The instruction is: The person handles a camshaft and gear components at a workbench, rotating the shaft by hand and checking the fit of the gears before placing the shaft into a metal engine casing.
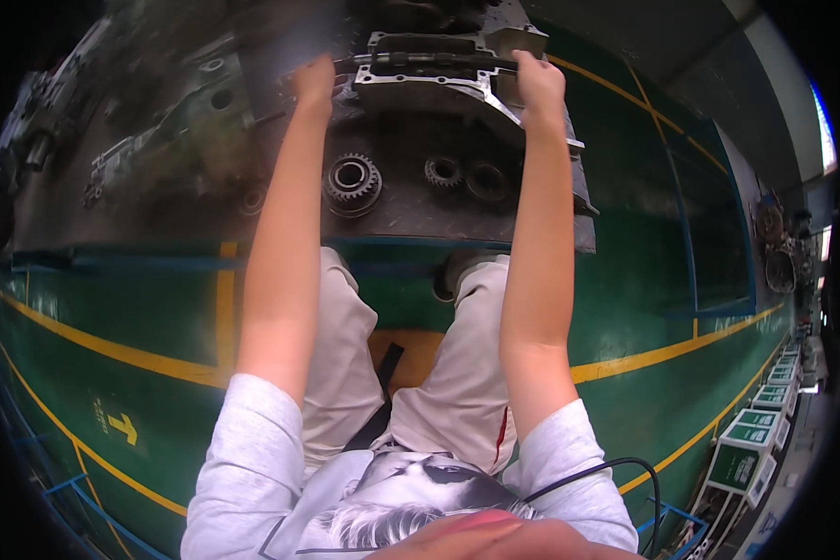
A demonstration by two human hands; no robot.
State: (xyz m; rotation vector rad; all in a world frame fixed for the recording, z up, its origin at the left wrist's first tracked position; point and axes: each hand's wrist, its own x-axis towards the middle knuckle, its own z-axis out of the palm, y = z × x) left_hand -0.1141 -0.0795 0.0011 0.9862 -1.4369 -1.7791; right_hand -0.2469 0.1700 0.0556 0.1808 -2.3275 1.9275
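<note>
A long metal shaft (pixel 429 59) lies crosswise over the opening of a grey cast-metal gearbox housing (pixel 420 81) at the far side of the table. Its left end runs into my left hand (pixel 315 78), whose fingers are closed around it and partly blurred. At the dark right end, my right hand (pixel 540 82) grips the same shaft beside the housing. Between my forearms, nearer to me, a large toothed gear (pixel 354 176) rests on the tabletop. To its right lie a smaller gear (pixel 444 172) and a dark ring (pixel 486 182).
The dark metal table (pixel 411 219) ends just before my knees. Other machine parts (pixel 219 98) stand on its left side, blurred. I sit on a yellow seat (pixel 415 350) over a green floor with yellow lines. Green-and-white boxes (pixel 751 439) line the right.
</note>
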